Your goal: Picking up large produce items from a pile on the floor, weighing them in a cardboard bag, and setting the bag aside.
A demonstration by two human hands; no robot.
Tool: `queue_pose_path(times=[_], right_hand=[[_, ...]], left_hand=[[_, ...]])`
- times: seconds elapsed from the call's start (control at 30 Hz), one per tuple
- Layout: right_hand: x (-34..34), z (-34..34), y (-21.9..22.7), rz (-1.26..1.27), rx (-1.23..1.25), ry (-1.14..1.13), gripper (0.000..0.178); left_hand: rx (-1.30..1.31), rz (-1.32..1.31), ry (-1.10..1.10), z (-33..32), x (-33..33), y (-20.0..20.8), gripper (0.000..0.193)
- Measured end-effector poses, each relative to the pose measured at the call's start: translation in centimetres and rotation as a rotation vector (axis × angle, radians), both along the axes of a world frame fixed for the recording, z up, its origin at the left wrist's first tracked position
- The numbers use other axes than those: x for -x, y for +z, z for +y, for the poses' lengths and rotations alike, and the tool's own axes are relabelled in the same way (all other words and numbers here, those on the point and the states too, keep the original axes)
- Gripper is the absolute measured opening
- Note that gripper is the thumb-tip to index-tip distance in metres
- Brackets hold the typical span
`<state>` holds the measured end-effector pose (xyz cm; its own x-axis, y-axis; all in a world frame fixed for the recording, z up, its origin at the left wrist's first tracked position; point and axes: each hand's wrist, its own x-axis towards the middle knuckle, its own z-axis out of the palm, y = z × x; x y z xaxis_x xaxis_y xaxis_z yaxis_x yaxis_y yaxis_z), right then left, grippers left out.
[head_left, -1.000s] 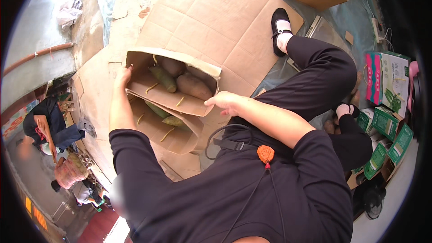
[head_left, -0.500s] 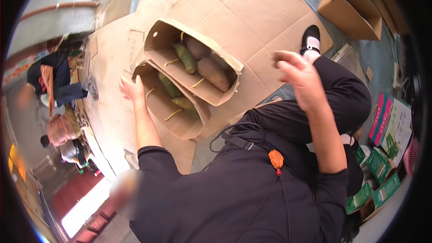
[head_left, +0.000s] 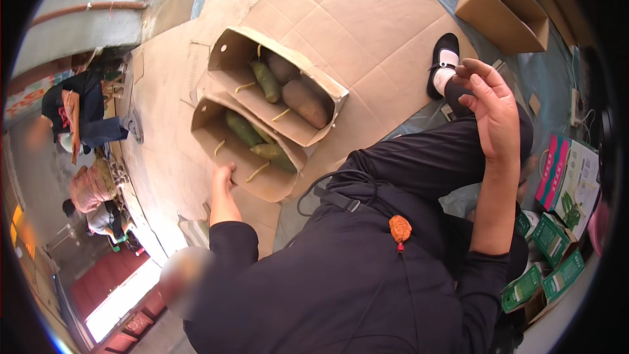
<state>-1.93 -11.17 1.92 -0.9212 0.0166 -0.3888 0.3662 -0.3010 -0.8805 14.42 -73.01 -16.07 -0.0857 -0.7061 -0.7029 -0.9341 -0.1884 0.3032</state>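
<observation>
Two open cardboard boxes with yellow cord loops lie side by side in front of me. The farther box (head_left: 216,69) holds a green, elongated vegetable (head_left: 266,80) and big brown tubers (head_left: 305,102). In the nearer box (head_left: 203,124) are several green vegetables (head_left: 244,129), which look like cucumbers or gourds. My left hand (head_left: 223,183) is at the left outer edge of the nearer box; its fingers are partly hidden, so its grip is unclear. My right hand (head_left: 493,108) is raised above my bent leg, fingers apart and loosely curved, holding nothing.
Flattened cardboard (head_left: 357,33) covers the floor under the boxes. An empty cardboard box (head_left: 501,10) stands at the far right. Green cartons (head_left: 550,239) and a white-and-pink box (head_left: 569,187) are beside me on the right. Other people (head_left: 78,111) work at the left.
My left hand has moved from the nearer box's upper left corner down along its edge. My right hand has swung right, away from the boxes. The boxes appear slightly shifted left.
</observation>
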Motion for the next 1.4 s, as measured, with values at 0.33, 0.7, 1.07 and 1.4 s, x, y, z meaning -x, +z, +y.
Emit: queue_pose_path(times=[0.33, 0.7, 1.07, 1.4], right_hand=[[-3.8, 7.2, 3.9, 0.172, -0.227, -0.302, 0.028], [-14.7, 14.9, 2.7, 0.116, -0.407, -0.732, 0.021], [-18.2, 15.9, -1.6, 0.034, -0.431, -0.803, 0.021], [-20.7, 18.8, 0.2, 0.034, -0.407, -0.74, 0.023]], left_hand=[[1.117, 0.093, -0.871, 0.8, 5.1, 0.9, 0.065], [0.448, -0.094, -2.432, 13.2, 18.0, 4.8, 0.023], [0.436, -0.115, -2.525, 12.7, 15.7, 4.5, 0.021], [0.19, -0.102, -2.238, 12.8, 21.9, 6.1, 0.023]])
